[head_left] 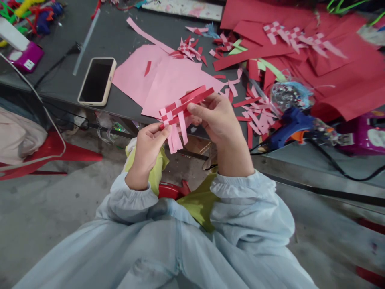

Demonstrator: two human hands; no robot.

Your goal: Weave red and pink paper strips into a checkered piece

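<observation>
Red and pink paper strips (pixel 167 116), woven in a small check pattern, are held between my two hands just off the table's front edge. My left hand (pixel 147 146) pinches the lower left corner of the weave. With thumb and fingers, my right hand (pixel 221 118) grips the red strips toward their right ends. Loose pink ends hang down from the weave between the hands. Behind it, pink paper sheets (pixel 177 78) lie on the table. Some of my right fingertips are hidden behind the strips.
A phone (pixel 96 82) lies left of the pink sheets. Woven pieces (pixel 186 48), paper scraps (pixel 258 116) and red sheets (pixel 331 80) cover the back and right. A blue glue gun (pixel 288 126) with a black cord rests at the right edge. A red stool (pixel 170 190) is below me.
</observation>
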